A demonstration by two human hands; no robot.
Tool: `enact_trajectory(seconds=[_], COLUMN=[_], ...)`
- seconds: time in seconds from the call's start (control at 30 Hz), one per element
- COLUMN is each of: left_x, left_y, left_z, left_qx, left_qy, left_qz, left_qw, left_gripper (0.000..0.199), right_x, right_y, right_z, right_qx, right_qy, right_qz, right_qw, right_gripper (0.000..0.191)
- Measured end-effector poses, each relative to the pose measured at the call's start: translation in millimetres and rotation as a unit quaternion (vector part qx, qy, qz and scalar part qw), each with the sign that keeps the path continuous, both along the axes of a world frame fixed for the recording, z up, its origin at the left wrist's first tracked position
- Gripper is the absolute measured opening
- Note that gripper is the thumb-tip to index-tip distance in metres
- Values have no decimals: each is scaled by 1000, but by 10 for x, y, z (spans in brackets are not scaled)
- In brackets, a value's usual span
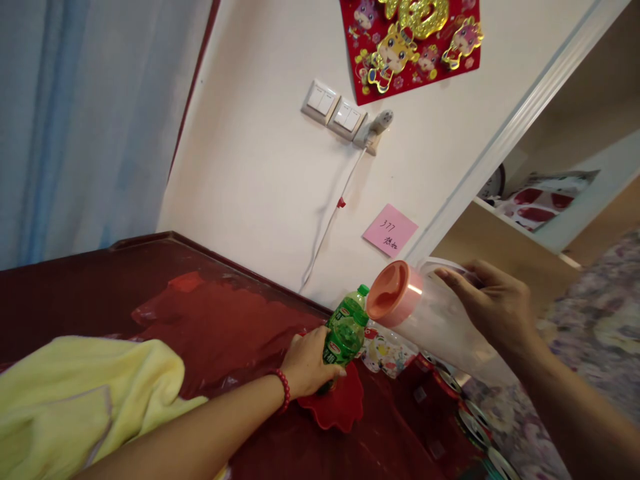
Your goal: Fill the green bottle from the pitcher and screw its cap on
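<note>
My left hand (311, 363), with a red bead bracelet on the wrist, is wrapped round a green-labelled plastic bottle (345, 339) that leans to the right. Its neck is right by the orange lid (393, 293) of a translucent pitcher (447, 327). My right hand (500, 303) grips the pitcher's handle, and the pitcher is tilted with its lid toward the bottle. I cannot make out any liquid passing between them. Behind the held bottle stands a similar bottle with a green cap (363, 290). Under my left hand lies a red scalloped dish (335, 407).
Several drink cans (473, 427) stand at the table's right side, near a patterned cup (387, 353). A yellow towel (100, 380) lies at left on the dark red table (175, 413). A white cord (327, 230) hangs from a wall socket.
</note>
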State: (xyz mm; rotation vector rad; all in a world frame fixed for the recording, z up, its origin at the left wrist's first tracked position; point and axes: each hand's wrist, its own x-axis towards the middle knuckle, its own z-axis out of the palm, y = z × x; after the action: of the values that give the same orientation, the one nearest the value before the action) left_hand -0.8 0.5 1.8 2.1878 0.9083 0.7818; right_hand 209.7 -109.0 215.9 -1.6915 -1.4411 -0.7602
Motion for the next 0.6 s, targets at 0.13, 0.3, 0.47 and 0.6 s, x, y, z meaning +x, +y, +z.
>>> enact_trajectory(seconds=[0.13,0.3,0.47,0.6], left_x=[-5,-4,-4,-4], left_y=[1,-1,-2,3], left_z=[0,5,2,-8], left_qx=[-2,-4,-2,2], left_qy=[-5,-4,-1,-2], left_qz=[-2,0,1,-3], left_qw=[1000,1000,1000,1000], left_gripper=[49,51,51,50], right_x=[-2,-3,-19,-34], right_y=[8,14,15,25], right_z=[-2,-11,-16,-18], right_qx=[4,0,-4,1], right_qy=[-15,-14,-5,-4], right_qz=[-2,-7,-5,-4], right_qw=[1000,1000,1000,1000], right_gripper=[50,50,50,49])
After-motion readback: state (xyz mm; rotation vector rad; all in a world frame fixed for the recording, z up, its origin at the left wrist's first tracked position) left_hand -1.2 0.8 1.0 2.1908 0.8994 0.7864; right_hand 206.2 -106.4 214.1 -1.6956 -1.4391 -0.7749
